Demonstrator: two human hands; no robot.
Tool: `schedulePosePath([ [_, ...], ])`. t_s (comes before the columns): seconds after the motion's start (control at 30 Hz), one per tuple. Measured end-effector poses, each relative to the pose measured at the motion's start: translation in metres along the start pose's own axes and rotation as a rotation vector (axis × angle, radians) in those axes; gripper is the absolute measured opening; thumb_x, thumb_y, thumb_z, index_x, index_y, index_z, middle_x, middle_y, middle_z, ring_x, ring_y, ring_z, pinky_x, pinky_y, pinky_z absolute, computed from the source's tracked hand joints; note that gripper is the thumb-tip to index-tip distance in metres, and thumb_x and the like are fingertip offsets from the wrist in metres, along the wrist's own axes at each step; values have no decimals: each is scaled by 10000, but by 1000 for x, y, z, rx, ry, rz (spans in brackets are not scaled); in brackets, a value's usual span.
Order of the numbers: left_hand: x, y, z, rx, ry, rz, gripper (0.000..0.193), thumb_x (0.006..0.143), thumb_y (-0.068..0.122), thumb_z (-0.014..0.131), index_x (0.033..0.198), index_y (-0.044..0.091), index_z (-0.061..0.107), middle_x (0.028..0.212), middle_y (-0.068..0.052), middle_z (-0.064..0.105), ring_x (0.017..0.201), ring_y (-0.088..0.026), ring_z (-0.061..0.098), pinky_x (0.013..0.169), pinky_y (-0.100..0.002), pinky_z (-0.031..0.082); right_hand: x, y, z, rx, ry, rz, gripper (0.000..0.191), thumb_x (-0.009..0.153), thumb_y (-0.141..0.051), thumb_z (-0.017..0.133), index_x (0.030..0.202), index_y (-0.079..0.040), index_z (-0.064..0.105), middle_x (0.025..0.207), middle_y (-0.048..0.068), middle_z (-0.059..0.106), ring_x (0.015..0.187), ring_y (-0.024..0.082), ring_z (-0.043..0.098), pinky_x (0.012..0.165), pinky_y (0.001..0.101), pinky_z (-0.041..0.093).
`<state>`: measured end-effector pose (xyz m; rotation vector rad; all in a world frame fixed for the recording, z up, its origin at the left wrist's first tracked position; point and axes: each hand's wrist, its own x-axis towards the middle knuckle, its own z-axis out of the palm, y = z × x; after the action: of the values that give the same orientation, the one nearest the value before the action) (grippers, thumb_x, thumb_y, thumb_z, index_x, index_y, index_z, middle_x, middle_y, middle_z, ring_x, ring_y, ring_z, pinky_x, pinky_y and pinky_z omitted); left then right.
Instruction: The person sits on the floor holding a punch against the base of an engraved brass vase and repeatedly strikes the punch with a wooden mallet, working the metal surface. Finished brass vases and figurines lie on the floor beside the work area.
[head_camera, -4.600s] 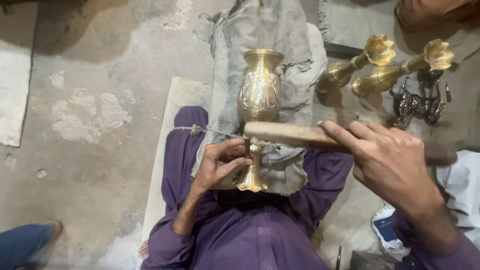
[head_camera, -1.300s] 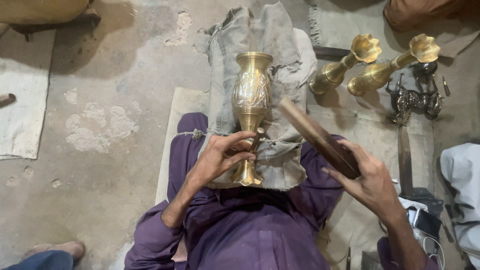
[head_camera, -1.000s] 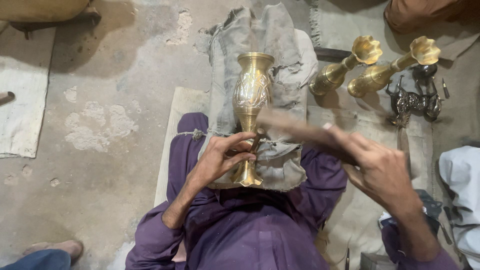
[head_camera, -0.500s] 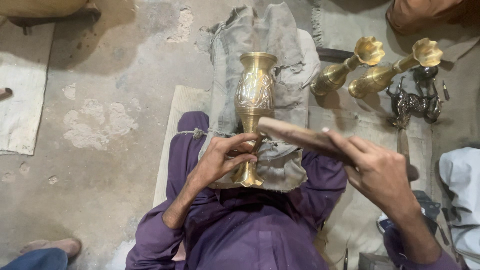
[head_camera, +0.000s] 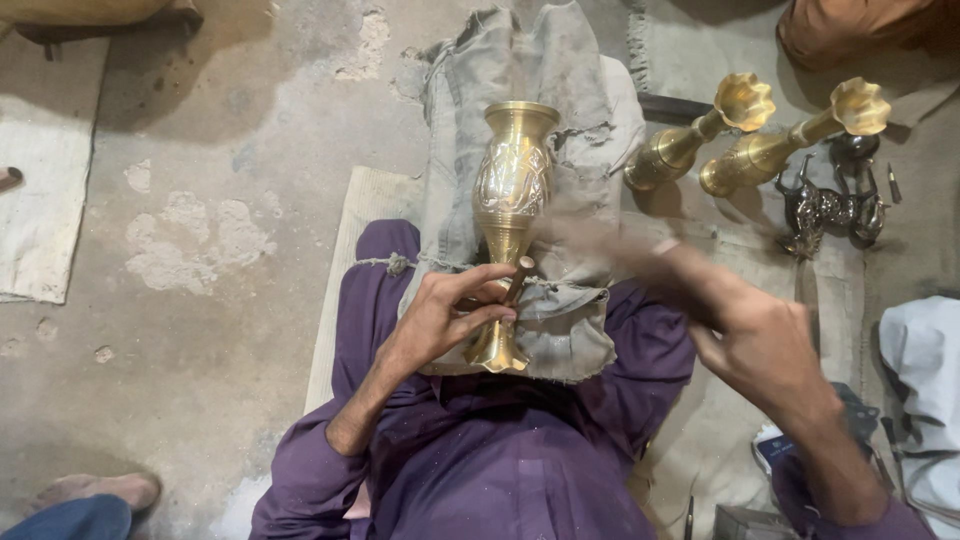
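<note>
Head view: left hand (head_camera: 445, 320) grips a chisel (head_camera: 519, 277) against the brass vase (head_camera: 510, 200) stem; blurred right hand (head_camera: 760, 345) clutches a mallet (head_camera: 600, 240) beside it.

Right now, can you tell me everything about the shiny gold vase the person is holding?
The vase looks like polished brass, with a flared rim, a bulging body chased with patterns, a thin stem and a spreading foot. It lies along the person's lap on a grey padded cloth, mouth pointing away from them. The left hand grips its stem, pressing a small rod-like tool against it. The blurred right hand is close beside it.
</note>
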<state>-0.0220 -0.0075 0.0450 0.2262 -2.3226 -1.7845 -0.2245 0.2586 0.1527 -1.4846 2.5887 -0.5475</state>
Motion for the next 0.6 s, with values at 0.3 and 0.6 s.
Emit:
schedulePosePath([
  [0.3,1,2,-2,-30,4,35,509,913,114,766,1396,115,607,1050,-115,806,1003,-200,800,850,-331,667,6,-8,-18,-29,91,-65,796,769,-123,738,1514,-262,494,1193,139,676,938,278,702,778,411,603],
  [0.6,0,-4,1,-17,30,24,518,891,141,793,1378,120,621,1023,-115,811,977,-201,809,842,-332,673,9,8,-4,-215,-19,-25,727,843,-173,740,1515,-315,505,1233,82,714,867,225,714,746,365,613],
])
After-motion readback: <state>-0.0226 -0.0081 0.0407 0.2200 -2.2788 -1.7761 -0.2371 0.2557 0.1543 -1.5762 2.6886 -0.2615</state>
